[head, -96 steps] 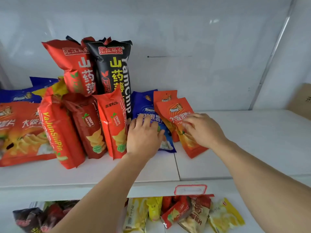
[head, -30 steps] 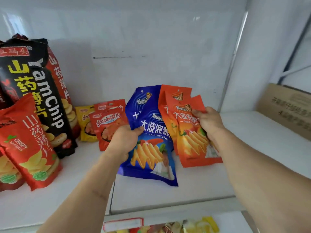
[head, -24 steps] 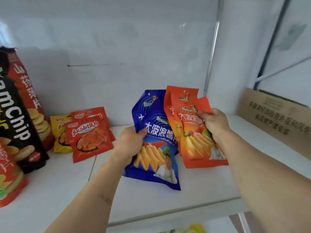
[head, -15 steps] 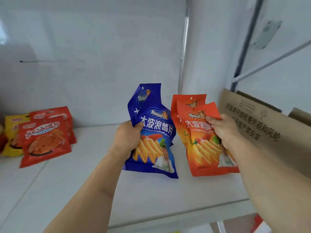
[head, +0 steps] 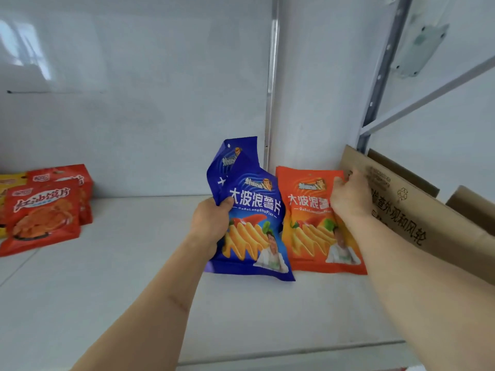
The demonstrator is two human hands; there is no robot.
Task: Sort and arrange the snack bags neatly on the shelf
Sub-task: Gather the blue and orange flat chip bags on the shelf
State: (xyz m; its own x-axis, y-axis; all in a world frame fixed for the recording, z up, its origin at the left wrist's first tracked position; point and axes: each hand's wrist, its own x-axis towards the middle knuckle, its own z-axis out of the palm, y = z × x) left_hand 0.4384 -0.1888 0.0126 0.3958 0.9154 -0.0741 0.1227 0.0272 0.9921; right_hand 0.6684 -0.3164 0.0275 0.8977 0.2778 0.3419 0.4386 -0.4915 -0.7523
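My left hand (head: 210,226) grips the left edge of the blue wavy-chip bags (head: 251,226), two of them stacked, standing upright with their bottoms on the white shelf (head: 107,290). My right hand (head: 348,196) holds the top right corner of the orange wavy-chip bags (head: 313,231), which stand upright just right of the blue ones, close to the back corner. How many orange bags there are behind the front one is hidden.
A brown cardboard box (head: 417,210) lies against the right side, touching my right wrist area. At the far left stand red snack bags (head: 42,215) with a yellow bag (head: 8,183) behind them. A metal upright (head: 270,84) runs down the back wall.
Both hands carried the blue and orange bags rightward, away from the tall yam-chip bags. The orange bags now stand near the back corner by the cardboard box, with the blue bags beside them.
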